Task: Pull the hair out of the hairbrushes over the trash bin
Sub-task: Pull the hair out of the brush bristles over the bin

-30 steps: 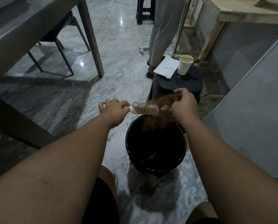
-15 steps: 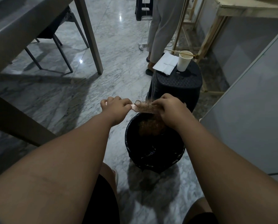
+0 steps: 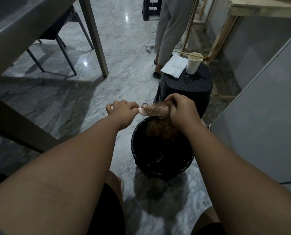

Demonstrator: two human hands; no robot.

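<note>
A pink hairbrush [image 3: 152, 110] is held level above the far rim of a black trash bin [image 3: 161, 160] lined with a dark bag. My left hand [image 3: 122, 111] grips the brush handle. My right hand [image 3: 179, 110] curls over the far end of the bristles and pinches brown hair there. A clump of brown hair [image 3: 160, 129] lies inside the bin below the brush. A small loop of hair sticks up near the handle end.
A black plastic stool [image 3: 188, 89] behind the bin carries a paper cup [image 3: 193, 65] and a folded paper [image 3: 174, 65]. A person's legs [image 3: 165, 36] stand beyond it. A table leg [image 3: 95, 36] and chair are at left, a grey cabinet [image 3: 260, 116] at right.
My right hand came back from the right of the brush onto the bristles, after pulling a strand of hair away. The brush stays over the bin in my left hand.
</note>
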